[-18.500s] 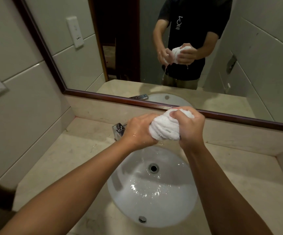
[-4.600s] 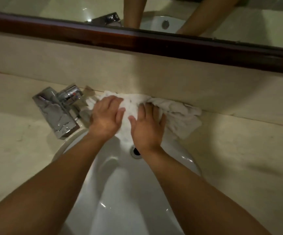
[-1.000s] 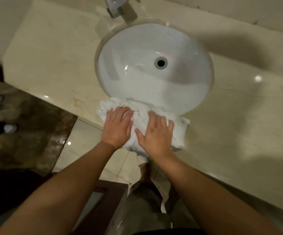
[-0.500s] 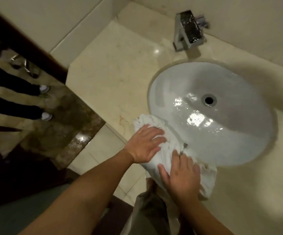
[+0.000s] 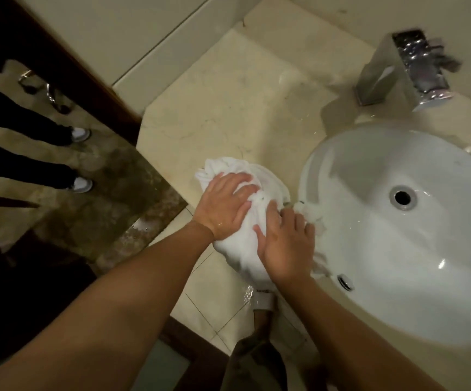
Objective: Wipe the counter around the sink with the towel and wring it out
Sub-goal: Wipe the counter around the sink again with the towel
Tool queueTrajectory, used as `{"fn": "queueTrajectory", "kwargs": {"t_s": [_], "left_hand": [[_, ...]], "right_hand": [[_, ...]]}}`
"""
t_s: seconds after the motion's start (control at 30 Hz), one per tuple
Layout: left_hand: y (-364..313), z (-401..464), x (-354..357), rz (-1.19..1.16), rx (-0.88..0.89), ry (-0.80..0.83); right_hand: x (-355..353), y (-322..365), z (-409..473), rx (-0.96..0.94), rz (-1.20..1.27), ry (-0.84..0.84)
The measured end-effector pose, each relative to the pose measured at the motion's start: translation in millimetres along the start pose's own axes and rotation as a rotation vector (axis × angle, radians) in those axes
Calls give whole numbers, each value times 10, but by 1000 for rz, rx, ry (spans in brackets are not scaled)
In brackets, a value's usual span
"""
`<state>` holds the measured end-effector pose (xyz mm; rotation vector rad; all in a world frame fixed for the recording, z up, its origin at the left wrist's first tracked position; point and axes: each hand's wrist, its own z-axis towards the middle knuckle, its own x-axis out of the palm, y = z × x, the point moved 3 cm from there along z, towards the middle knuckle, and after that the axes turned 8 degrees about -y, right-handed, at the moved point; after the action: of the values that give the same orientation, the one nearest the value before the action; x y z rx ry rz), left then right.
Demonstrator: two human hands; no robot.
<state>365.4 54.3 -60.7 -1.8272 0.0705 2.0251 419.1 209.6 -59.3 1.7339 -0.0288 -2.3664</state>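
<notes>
A white towel [image 5: 252,221] lies bunched on the beige stone counter [image 5: 228,114], at the counter's front edge just left of the white oval sink [image 5: 398,249]. My left hand [image 5: 224,206] presses flat on the towel's left part with fingers spread. My right hand [image 5: 286,242] presses on its right part, fingertips at the sink's rim. A bit of the towel hangs over into the basin. The sink's drain [image 5: 402,197] is open and the basin is wet.
A chrome faucet [image 5: 406,66] stands at the back right of the counter. A tiled wall meets the counter at the left. A second person's legs and shoes [image 5: 80,159] stand on the floor at the left. My own leg [image 5: 256,348] shows below the counter edge.
Both hands have slid the towel left along the counter's front edge, from in front of the sink to its left side. The view has swung left.
</notes>
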Motion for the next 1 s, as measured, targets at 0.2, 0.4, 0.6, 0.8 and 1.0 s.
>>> {"fn": "queueTrajectory", "kwargs": {"t_s": [0.2,0.4,0.6,0.8,1.0], "left_hand": [[-265,-189,-10,-37,-254,-70],[-722,-749,44,-99,-342,-152],[-614,-771,65,-50,-247,-121],[-158,-496,-18,1,-214,-33],[381,-96,-94,64,-227,1]], "right_hand": [[-74,-46,-84,-4,38,52],[-290,-241,-755,-78,115,175],[-251,-152,-722,-83,142,244],[-33,6,-258,-193,136,281],[240,264,327,-243,155,259]]}}
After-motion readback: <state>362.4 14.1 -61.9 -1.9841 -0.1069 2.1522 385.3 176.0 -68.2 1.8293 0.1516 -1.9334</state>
